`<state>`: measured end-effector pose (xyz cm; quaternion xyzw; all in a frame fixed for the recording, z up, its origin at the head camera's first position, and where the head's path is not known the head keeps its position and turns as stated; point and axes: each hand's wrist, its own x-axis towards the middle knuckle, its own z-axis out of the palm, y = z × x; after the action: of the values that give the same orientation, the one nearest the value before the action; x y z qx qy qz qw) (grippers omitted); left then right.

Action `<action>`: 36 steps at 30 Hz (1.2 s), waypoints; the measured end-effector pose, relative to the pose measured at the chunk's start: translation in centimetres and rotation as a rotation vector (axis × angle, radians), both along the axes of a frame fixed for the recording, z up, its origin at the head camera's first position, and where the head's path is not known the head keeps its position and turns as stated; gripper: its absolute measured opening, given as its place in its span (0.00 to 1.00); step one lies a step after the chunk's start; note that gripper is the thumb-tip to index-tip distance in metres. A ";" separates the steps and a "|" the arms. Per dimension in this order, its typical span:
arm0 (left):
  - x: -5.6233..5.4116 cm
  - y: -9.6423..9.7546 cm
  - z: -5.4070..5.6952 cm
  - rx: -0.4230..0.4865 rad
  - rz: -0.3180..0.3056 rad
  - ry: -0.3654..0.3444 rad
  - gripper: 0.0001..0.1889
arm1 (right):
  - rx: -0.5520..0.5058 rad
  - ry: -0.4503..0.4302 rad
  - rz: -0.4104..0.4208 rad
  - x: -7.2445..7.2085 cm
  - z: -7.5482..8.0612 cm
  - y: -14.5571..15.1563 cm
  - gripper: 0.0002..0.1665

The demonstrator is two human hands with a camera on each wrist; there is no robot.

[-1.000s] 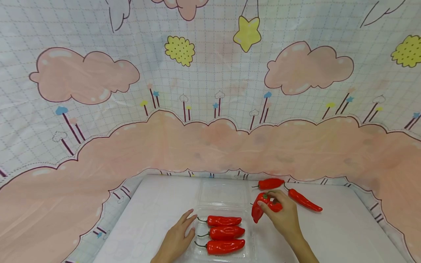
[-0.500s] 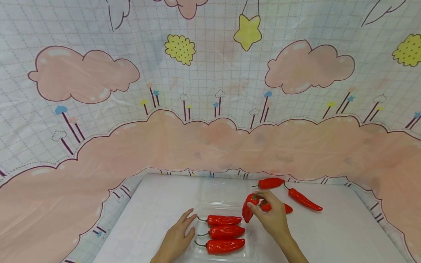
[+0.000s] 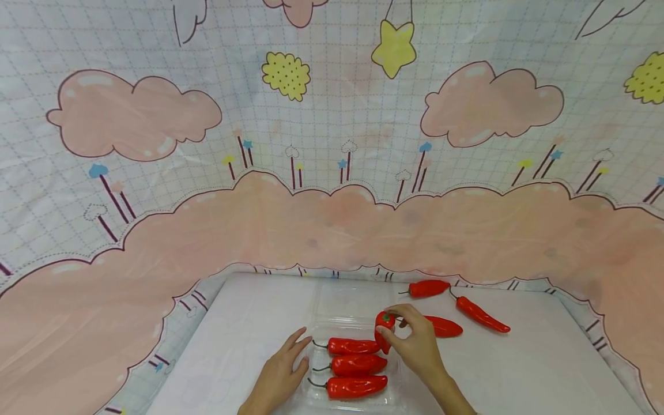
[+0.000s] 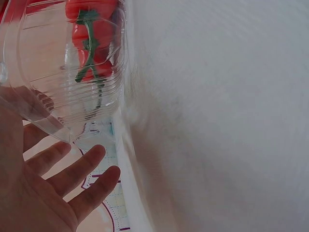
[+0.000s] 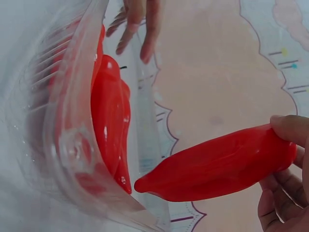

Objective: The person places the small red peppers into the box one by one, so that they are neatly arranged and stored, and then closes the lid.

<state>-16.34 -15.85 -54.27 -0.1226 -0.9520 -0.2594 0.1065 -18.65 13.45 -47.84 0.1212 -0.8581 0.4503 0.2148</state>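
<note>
A red chili pepper (image 3: 384,331) with a green stem is pinched at its stem end by my right hand (image 3: 421,349). It hangs over the right side of a clear plastic box (image 3: 398,397), tip down and toward the box in the right wrist view, where the pepper (image 5: 217,166) shows whole. Inside the box lie three red peppers (image 3: 357,387) side by side, stems to the left. My left hand (image 3: 277,372) is at the box's left edge, fingers spread and holding nothing. Seen from the left wrist, part of that hand (image 4: 48,188) shows through the box wall (image 4: 38,58).
The box's clear lid (image 3: 353,302) lies folded back on the far side. Right of it on the white table (image 3: 519,369) are more red peppers: one at the back (image 3: 429,289), one slanted pepper (image 3: 483,315), and one pepper (image 3: 445,327) partly behind my right hand. A patterned cloth (image 3: 332,230) rises behind.
My right hand has moved left with the pepper, from beside the loose peppers to over the box's right edge. The loose pepper behind it shows more. The left hand has stayed put.
</note>
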 end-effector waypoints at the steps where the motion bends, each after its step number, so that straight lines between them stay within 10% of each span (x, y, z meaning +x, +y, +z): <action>1: 0.0 0.0 0.0 0.001 0.001 -0.005 0.21 | 0.003 -0.003 0.005 0.0 -0.1 -0.1 0.21; 36: 0.1 0.1 0.4 -0.009 -0.007 0.002 0.21 | 0.092 -0.162 0.143 -0.9 -2.1 -3.3 0.22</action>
<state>-16.20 -15.73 -53.84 -0.1266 -0.9527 -0.2552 0.1059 -19.54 10.16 -49.89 0.1550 -0.8816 0.4329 0.1064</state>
